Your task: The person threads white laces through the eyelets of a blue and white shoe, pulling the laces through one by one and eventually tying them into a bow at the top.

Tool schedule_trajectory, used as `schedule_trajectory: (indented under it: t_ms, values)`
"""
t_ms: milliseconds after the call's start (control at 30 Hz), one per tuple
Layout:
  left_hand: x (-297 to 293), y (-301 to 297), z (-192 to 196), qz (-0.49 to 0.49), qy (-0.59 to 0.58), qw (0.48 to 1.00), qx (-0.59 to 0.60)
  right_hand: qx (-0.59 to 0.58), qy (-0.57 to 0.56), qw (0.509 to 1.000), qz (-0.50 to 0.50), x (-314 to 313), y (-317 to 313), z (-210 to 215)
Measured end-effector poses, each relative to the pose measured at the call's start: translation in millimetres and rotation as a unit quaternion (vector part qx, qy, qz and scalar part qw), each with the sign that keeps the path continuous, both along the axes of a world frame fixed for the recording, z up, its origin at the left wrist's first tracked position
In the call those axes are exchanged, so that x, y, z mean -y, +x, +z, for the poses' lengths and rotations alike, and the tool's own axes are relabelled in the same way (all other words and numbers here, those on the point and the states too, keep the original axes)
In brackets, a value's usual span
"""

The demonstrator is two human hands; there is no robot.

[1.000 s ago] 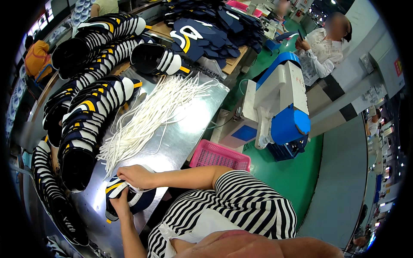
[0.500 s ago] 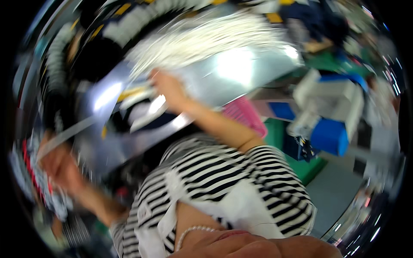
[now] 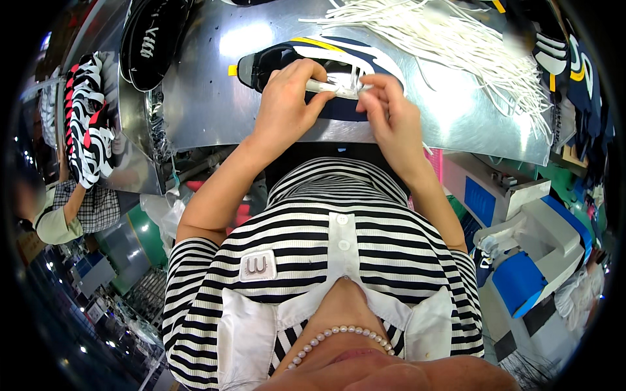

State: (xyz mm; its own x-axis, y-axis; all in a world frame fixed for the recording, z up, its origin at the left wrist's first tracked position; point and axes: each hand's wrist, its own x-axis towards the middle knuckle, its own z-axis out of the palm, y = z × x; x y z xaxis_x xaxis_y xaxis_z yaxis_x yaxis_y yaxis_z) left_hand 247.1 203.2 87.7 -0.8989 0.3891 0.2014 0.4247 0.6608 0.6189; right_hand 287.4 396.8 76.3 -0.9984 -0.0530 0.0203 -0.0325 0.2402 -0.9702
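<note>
A dark navy shoe upper (image 3: 339, 112) with white and yellow trim lies sideways on the metal table in front of me. My left hand (image 3: 291, 98) is closed on its near edge, thumb and fingers pinching the white eyelet strip. White lace strands (image 3: 356, 77) cross the shoe's opening. Over the toe half, my right hand (image 3: 393, 116) pinches a white shoelace at the eyelets; its fingertips partly hide the lace. What lies under my left palm is hidden.
White shoelaces (image 3: 450, 45) lie heaped at the far right of the table (image 3: 215, 117). A black shoe part (image 3: 153, 45) lies far left. Several black-white-red shoe pieces (image 3: 85, 124) sit further left beside another person. A white-and-blue machine (image 3: 528, 260) stands at right.
The view has turned and steadied. My left hand, earlier off at the left with a white strand, is now on the shoe upper. My right hand has come from the lace heap to the shoe.
</note>
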Motion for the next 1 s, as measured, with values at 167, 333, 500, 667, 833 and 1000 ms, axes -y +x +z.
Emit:
schedule_trajectory:
  t_ms: [167, 333, 500, 667, 833, 1000]
  values:
    - [1, -3, 4, -0.004, -0.047, 0.999, 0.0, 0.035, 0.027, 0.999, 0.018, 6, 11, -15]
    - [4, -6, 1, -0.012, -0.016, 1.0, 0.015, 0.045, 0.052, 0.997, 0.023, 8, 5, -18]
    - [5, -7, -6, -0.022, 0.037, 0.999, 0.008, 0.045, 0.08, 0.996, 0.015, 11, 1, -16]
    - [6, 3, -12, 0.002, 0.053, 0.998, 0.03, 0.131, -0.051, 0.99, -0.019, 36, -14, -31]
    - [10, 7, -9, -0.014, 0.058, 0.998, 0.034, 0.075, 0.061, 0.995, 0.013, 33, -16, -29]
    - [13, 16, -14, -0.016, 0.025, 0.999, -0.043, -0.026, 0.241, 0.97, 0.006, -17, -14, 23]
